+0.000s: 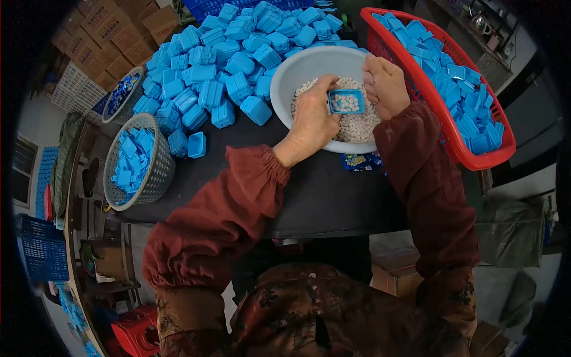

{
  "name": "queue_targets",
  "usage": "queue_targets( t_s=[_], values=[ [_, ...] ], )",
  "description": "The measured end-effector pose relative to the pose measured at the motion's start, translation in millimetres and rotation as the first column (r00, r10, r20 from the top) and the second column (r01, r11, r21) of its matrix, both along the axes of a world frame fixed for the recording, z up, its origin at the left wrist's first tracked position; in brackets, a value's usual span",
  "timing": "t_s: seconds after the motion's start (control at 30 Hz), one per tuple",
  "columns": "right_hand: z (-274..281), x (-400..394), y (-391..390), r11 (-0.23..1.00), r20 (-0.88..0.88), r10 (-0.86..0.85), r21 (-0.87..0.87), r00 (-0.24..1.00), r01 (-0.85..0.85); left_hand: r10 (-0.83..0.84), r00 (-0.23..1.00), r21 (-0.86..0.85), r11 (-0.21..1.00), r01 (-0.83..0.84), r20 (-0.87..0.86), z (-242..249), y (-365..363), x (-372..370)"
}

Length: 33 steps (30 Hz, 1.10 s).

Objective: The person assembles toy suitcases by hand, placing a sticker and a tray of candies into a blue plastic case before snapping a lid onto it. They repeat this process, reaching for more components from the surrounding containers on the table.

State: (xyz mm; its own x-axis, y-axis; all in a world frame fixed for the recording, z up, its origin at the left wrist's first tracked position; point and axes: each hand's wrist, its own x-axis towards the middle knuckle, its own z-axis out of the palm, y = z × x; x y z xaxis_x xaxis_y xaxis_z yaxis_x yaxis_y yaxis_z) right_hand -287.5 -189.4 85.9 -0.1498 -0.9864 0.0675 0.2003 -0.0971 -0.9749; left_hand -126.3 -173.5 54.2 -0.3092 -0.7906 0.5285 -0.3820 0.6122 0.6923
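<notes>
My left hand (314,116) grips a small open blue plastic box (347,102) by its left side. White pellets lie inside the box. Below it is a light grey bowl (284,80) with many white pellets (355,130) in it. My right hand (385,86) is closed in a fist above the bowl's right side, just right of the box. Whatever its fingers may hold is hidden. A dark blue printed packet (361,162) lies partly under the bowl's front edge.
Closed blue boxes (238,63) are heaped at the back left of the black table (333,205). A red basket (505,156) of blue parts stands right. A grey basket (156,172) with blue pieces stands left, near a single open blue box (197,144). Cardboard cartons (110,27) are stacked behind.
</notes>
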Motion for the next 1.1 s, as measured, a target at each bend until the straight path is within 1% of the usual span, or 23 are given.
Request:
queue_targets(
  t_s=[0.07,0.17,0.2,0.23,0.27,0.3,0.33,0.37,0.43,0.47,0.5,0.53,0.6,0.63,0.7,0.73,0.77,0.83,0.87,0.93,1.03,1.07,1.1],
  values=[
    [-6.0,-6.6,-2.6,0.998,-0.056,-0.032,0.05,0.998,0.035,-0.016,1.0,-0.006,1.0,0.016,-0.019,-0.7,-1.1,2.1],
    [-13.4,-16.7,-5.9,0.985,-0.164,0.075,0.168,0.984,-0.047,-0.028,0.998,-0.122,0.992,0.021,-0.056,1.5,11.1,11.8],
    [-14.5,-18.3,-8.0,0.976,-0.453,0.183,0.192,0.872,-0.105,-0.007,1.0,-0.07,0.998,0.005,-0.015,9.5,23.8,19.1],
    [-19.6,-19.9,-8.4,0.958,-0.689,0.281,0.24,0.668,-0.155,0.012,1.0,-0.01,1.0,-0.012,0.028,17.8,39.8,25.8],
    [-32.6,-23.3,-8.9,0.952,-0.678,0.298,0.263,0.672,-0.157,0.003,0.998,0.145,0.989,0.007,-0.069,27.2,58.0,30.1],
    [-47.3,-27.5,-11.5,0.933,-0.906,-0.24,-0.315,0.35,-0.176,0.003,0.998,0.162,0.987,0.008,-0.067,25.3,71.6,37.8],
    [-51.7,-25.3,-6.9,0.572,-0.638,-0.769,-0.717,0.042,-0.398,-0.041,0.998,0.16,0.986,0.047,-0.039,23.0,84.1,48.2],
    [-53.4,-26.7,-1.5,0.581,-0.648,-0.76,-0.709,0.045,-0.4,-0.082,0.997,0.159,0.984,0.083,-0.011,20.1,96.9,58.9],
    [-20.5,-17.5,27.6,0.682,-0.743,-0.552,-0.664,0.379,-0.307,-0.068,0.989,0.185,0.982,0.043,0.132,11.7,122.8,77.7],
    [-6.1,-16.2,47.3,0.683,-0.745,-0.546,-0.661,0.383,-0.311,-0.05,0.979,0.225,0.974,0.004,0.2,5.6,133.0,85.7],
    [7.7,-16.2,71.7,0.868,-0.889,-0.293,-0.402,0.352,-0.292,-0.046,0.979,0.227,0.974,-0.001,0.199,-5.6,138.7,94.4],
    [12.8,-16.9,92.1,0.96,-0.945,-0.008,-0.099,0.327,-0.262,-0.086,0.981,0.198,0.979,0.051,0.172,-20.0,142.5,103.2],
    [-9.4,-27.8,116.8,0.917,-0.995,0.032,-0.007,0.091,-0.399,-0.128,0.982,0.197,0.975,0.1,0.139,-36.6,149.8,113.2],
    [-21.9,-24.5,125.3,0.915,-0.996,0.031,-0.008,0.089,-0.403,-0.124,0.983,0.196,0.976,0.096,0.137,-41.7,149.9,115.7],
    [-51.3,-19.2,135.9,0.883,-0.962,-0.269,-0.233,-0.034,-0.408,-0.136,0.982,0.195,0.975,0.108,0.133,-48.7,150.4,118.7],
    [-63.6,-18.3,128.3,0.824,-0.918,-0.397,-0.35,-0.015,-0.446,-0.135,0.982,0.196,0.975,0.107,0.133,-47.7,150.8,118.6],
    [-67.2,-21.9,120.8,0.824,-0.918,-0.397,-0.35,-0.014,-0.446,-0.131,0.976,0.2,0.975,0.095,0.176,-45.3,150.4,117.8],
    [-68.3,-26.1,108.4,0.855,-0.965,-0.187,-0.069,-0.181,-0.515,-0.125,0.967,0.202,0.976,0.08,0.22,-40.0,149.9,117.5],
    [-69.6,-24.2,105.3,0.854,-0.966,-0.188,-0.07,-0.179,-0.515,-0.134,0.958,0.204,0.976,0.082,0.255,-37.0,149.8,118.3],
    [-69.9,-18.6,100.1,0.775,-0.895,-0.35,-0.111,-0.276,-0.623,-0.143,0.945,0.197,0.977,0.087,0.293,-32.2,149.4,119.3],
    [-85.9,-18.7,92.5,0.775,-0.844,-0.432,-0.167,-0.318,-0.609,-0.15,0.93,0.205,0.975,0.083,0.336,-25.7,150.7,120.3],
    [-89.3,-20.8,88.3,0.772,-0.843,-0.436,-0.17,-0.316,-0.612,-0.147,0.926,0.201,0.976,0.08,0.346,-20.8,152.1,120.4],
    [-90.2,-22.5,85.2,0.726,-0.835,-0.509,-0.283,-0.212,-0.627,-0.145,0.923,0.2,0.977,0.077,0.358,-15.8,154.4,120.7]
  ],
)
